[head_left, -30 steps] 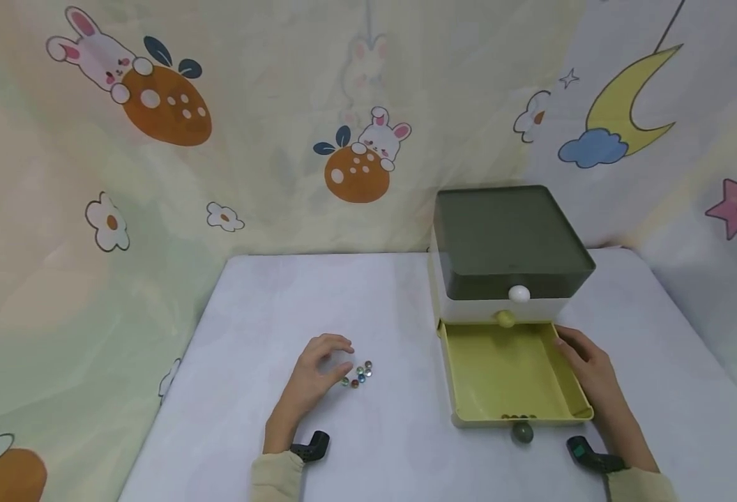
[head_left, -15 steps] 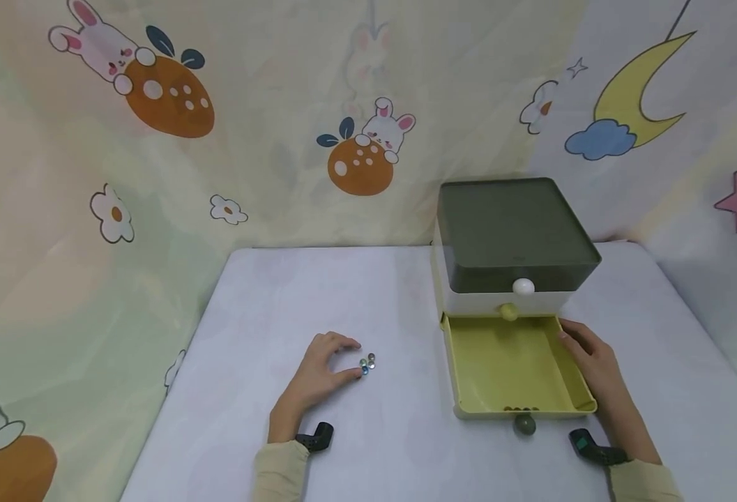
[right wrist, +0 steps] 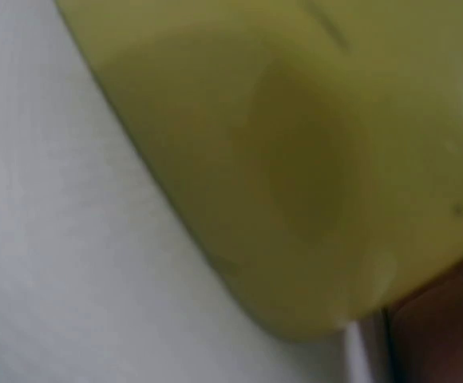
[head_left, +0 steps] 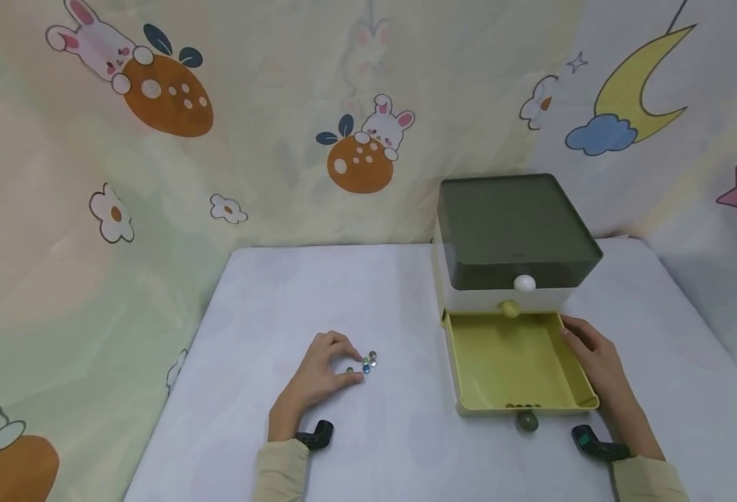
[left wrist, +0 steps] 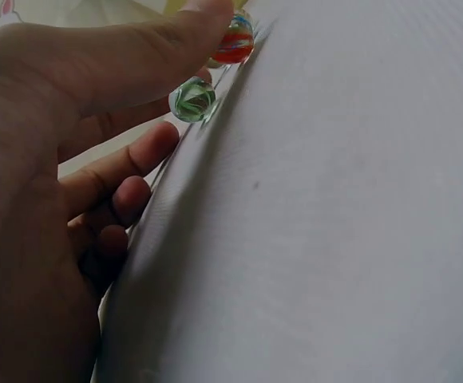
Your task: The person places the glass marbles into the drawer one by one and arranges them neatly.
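My left hand is low over the white table, thumb and forefinger curved and apart around several glass marbles. A green-swirled marble lies between the thumb and fingers in the left wrist view. Beyond it, a red-striped marble sits partly hidden behind the thumb tip. My right hand holds the right side wall of a pulled-out yellow-green drawer, its thumb at the rim. Only a dark edge of that hand shows in the right wrist view. A row of marbles lies along the drawer's front wall.
The drawer belongs to a small cabinet with a dark green top, at the table's back right. It carries a white knob, a yellow-green knob and a dark green knob. A printed cloth hangs behind the table.
My left hand has shifted slightly right, around the marbles, and its thumb and forefinger have drawn closer together. The right hand stays at the drawer. The whole head view has shifted slightly.
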